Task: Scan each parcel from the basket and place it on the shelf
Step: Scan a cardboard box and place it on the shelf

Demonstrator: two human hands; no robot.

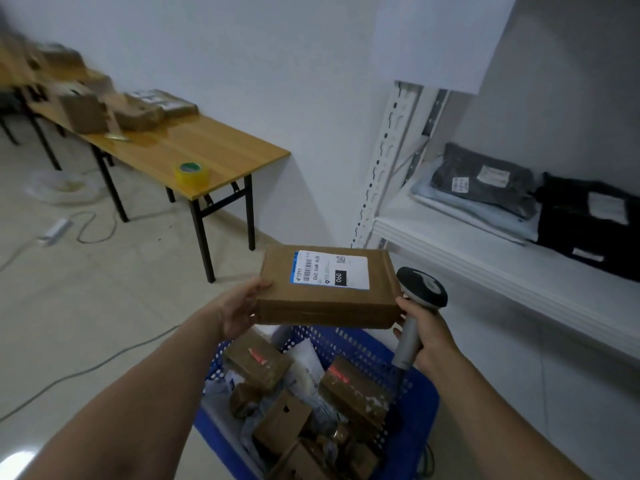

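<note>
Cardboard parcel point(325, 289), long axis left-right; left hand point(239, 306) fingers pinch its left end; right hand point(429, 341) fingers wrap scanner point(422, 287); shelf point(485, 258) far right.

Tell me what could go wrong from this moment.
1. The left hand grips the cardboard box by one edge while the right hand is busy with the scanner; the box may tip and drop into the blue basket below.
2. The scanner head sits beside the box, not facing the label on top, so the scan may miss.
</note>
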